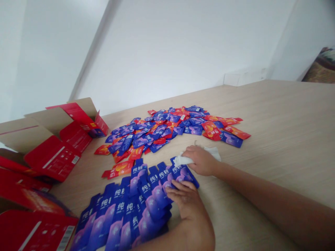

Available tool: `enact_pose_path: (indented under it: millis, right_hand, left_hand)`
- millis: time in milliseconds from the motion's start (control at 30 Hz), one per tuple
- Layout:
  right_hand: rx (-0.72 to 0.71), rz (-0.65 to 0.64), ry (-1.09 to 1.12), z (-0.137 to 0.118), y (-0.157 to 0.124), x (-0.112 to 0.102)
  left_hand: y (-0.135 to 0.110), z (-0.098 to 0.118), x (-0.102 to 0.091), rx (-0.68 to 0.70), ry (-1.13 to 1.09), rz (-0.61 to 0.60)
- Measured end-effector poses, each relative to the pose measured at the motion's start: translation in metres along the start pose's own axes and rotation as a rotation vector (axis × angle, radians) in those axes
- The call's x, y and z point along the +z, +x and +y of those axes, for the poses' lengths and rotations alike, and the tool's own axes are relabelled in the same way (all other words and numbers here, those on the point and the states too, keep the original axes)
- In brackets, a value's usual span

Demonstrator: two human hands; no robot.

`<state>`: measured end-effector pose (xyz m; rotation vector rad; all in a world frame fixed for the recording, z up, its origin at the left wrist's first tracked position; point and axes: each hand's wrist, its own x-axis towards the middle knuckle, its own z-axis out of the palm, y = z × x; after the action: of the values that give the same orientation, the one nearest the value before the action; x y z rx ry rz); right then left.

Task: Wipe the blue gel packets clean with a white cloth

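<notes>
My right hand is closed around a white cloth or tissue and wipes against the top end of a blue-purple sachet. Part of the white material sticks out behind the hand. Just below, my left hand lies with its fingers stretched over neighbouring blue-purple sachets, pressing on their surface. These sachets overlap in rows, printed side up, with their narrow spout ends pointing away from me. My left wrist and forearm cover some of the lower ones.
Behind lies a loose heap of mixed blue and red-orange sachets. Red-orange sachets lie between heap and rows. Open red cardboard boxes stand along the left. A white wall borders the wooden table.
</notes>
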<state>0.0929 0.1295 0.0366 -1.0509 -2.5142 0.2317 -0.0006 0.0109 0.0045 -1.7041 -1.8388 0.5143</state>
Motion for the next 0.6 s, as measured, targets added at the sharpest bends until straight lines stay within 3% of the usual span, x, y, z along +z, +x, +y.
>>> enact_pose_path:
  millis: [67,167,267,433,600]
  right_hand:
    - [-0.041,0.028,0.028,-0.007,-0.001,-0.002]
    - [-0.136,-0.064,0.062,-0.014,-0.001,-0.001]
    - [-0.118,-0.117,0.042,-0.011,0.001,0.005]
    - [-0.004,-0.096,-0.015,0.002,0.002,0.005]
    - [-0.071,-0.013,0.024,-0.01,0.0,-0.003]
  left_hand:
    - [0.0,0.001,0.001,-0.005,-0.012,-0.007]
    - [0.001,0.002,0.004,-0.022,-0.003,-0.002]
    - [0.002,0.002,0.004,-0.033,0.031,0.033]
    - [-0.001,-0.001,0.001,-0.047,0.092,0.088]
    - [-0.002,0.001,0.003,-0.027,0.082,0.075]
